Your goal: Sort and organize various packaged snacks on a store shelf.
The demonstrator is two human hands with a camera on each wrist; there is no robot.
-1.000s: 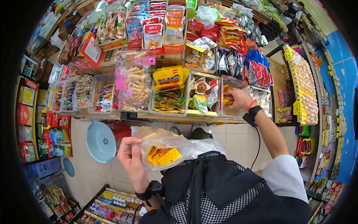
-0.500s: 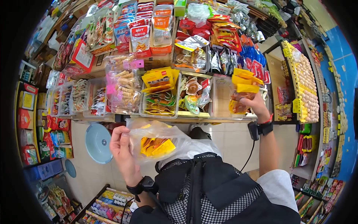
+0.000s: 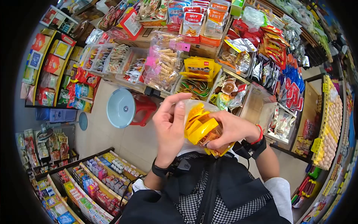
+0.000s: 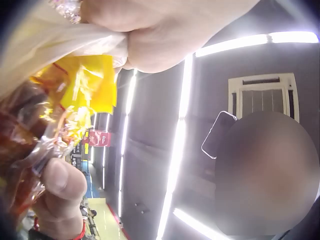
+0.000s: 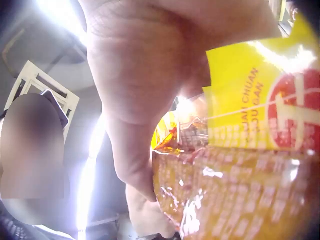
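As the left hand (image 3: 169,125) pinches open one clear plastic bag (image 3: 194,105) at chest height, a fan of yellow snack packets (image 3: 203,128), lifted off the shelf bin (image 3: 257,108) half a second ago, now sits at its mouth, clutched in the right hand (image 3: 233,128) grip. The handful looks to be going in. At least four packets show; any others are hidden.

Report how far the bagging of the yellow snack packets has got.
Done: some yellow snack packets sit inside the thin clear plastic bag. In hand: the left hand pinches the bag's rim, and the right hand grips a further bunch of packets at its mouth. Left: that bunch is probably not fully in yet.
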